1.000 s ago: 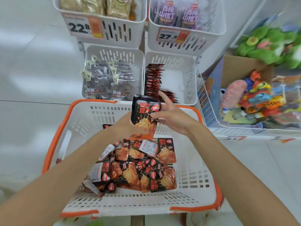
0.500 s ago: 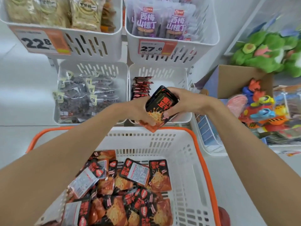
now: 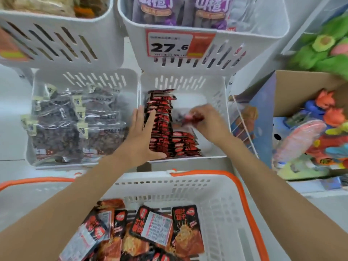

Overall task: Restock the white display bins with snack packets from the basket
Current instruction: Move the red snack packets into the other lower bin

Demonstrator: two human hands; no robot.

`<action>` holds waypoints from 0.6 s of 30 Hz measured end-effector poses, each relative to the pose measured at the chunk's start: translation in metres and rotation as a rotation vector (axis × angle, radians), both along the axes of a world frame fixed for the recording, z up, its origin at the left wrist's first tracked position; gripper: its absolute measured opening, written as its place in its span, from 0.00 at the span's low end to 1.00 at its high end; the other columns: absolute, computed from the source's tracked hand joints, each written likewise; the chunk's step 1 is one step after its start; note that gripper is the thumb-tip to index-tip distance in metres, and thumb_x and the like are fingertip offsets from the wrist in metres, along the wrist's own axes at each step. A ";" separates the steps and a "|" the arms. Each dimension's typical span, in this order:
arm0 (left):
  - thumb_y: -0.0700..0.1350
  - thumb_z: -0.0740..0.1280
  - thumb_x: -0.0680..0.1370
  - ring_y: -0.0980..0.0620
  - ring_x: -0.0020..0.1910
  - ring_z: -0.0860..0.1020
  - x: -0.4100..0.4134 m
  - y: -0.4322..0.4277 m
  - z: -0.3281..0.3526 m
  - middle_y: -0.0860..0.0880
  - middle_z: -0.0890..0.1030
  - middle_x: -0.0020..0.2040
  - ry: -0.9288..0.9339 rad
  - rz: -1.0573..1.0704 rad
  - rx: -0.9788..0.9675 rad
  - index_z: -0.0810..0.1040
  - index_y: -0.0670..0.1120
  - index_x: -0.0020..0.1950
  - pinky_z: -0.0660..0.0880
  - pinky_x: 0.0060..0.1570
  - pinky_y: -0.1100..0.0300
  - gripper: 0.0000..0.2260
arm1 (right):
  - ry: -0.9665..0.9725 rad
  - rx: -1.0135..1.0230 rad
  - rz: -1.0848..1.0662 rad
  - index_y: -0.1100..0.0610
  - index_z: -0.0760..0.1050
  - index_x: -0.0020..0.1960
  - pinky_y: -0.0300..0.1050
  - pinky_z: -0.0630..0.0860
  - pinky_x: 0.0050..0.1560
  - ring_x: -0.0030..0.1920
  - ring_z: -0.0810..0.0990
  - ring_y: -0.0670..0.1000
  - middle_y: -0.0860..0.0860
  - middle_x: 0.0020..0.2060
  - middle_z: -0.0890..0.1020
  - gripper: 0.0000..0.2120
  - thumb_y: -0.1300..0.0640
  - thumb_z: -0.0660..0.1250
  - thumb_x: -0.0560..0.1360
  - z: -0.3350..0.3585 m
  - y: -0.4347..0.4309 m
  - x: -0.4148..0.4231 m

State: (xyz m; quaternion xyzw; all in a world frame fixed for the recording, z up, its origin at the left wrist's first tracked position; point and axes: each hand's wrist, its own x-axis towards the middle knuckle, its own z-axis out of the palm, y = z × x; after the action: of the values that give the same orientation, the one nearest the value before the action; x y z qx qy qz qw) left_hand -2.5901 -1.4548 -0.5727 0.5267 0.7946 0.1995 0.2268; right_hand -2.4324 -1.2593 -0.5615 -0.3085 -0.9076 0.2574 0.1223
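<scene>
A person's left hand, fingers straight, pressed flat against the upright row of red-and-black snack packets in the slotted white plastic display bin. The blurred right hand pinched a single red-and-black packet at the row's 3 o'clock. Loose packets lay in the orange-rimmed white basket at 6 o'clock.

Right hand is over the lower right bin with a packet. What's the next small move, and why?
Probably lower the red-and-black snack packet pinched in the right hand into the white slotted plastic bin, upright beside the standing packet row. The flat left hand rests against that row, and bare floor shows beside it.
</scene>
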 end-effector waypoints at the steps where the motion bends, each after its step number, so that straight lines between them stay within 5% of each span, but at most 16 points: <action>1: 0.58 0.78 0.67 0.53 0.72 0.22 0.001 0.000 -0.002 0.50 0.22 0.74 -0.005 0.006 0.018 0.29 0.56 0.76 0.40 0.74 0.51 0.60 | -0.068 -0.099 0.057 0.58 0.78 0.58 0.40 0.69 0.51 0.53 0.75 0.53 0.55 0.51 0.73 0.20 0.66 0.75 0.68 -0.005 -0.001 -0.003; 4: 0.58 0.79 0.66 0.55 0.72 0.22 0.003 -0.001 -0.007 0.50 0.22 0.74 -0.011 0.013 0.050 0.30 0.56 0.76 0.38 0.72 0.55 0.61 | -0.118 -0.401 0.037 0.53 0.73 0.67 0.29 0.64 0.56 0.62 0.67 0.47 0.51 0.62 0.67 0.27 0.55 0.77 0.71 -0.001 0.003 0.000; 8: 0.58 0.79 0.65 0.56 0.70 0.21 0.004 0.002 -0.009 0.51 0.21 0.73 0.004 0.012 0.044 0.30 0.54 0.78 0.37 0.70 0.55 0.62 | -0.170 -0.408 0.060 0.43 0.58 0.78 0.47 0.54 0.75 0.78 0.53 0.52 0.53 0.78 0.54 0.38 0.34 0.67 0.72 -0.013 0.004 -0.007; 12: 0.58 0.79 0.65 0.56 0.70 0.20 0.004 0.002 -0.009 0.52 0.20 0.72 0.001 0.018 0.040 0.29 0.54 0.77 0.37 0.70 0.54 0.63 | -0.092 -0.499 0.062 0.44 0.60 0.77 0.50 0.57 0.77 0.76 0.61 0.49 0.50 0.76 0.62 0.42 0.32 0.69 0.69 -0.022 -0.001 -0.013; 18: 0.60 0.79 0.64 0.56 0.70 0.20 0.003 0.003 -0.011 0.52 0.21 0.73 0.011 0.026 0.030 0.30 0.54 0.77 0.38 0.72 0.51 0.63 | -0.079 -0.597 0.061 0.47 0.59 0.78 0.48 0.61 0.76 0.73 0.64 0.45 0.48 0.75 0.61 0.40 0.46 0.75 0.72 -0.018 -0.007 -0.011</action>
State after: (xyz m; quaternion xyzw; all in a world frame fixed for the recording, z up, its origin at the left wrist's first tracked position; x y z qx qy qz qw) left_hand -2.5872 -1.4522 -0.5839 0.5209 0.7994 0.2115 0.2117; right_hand -2.4435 -1.2661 -0.5797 -0.3130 -0.8048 0.5040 -0.0170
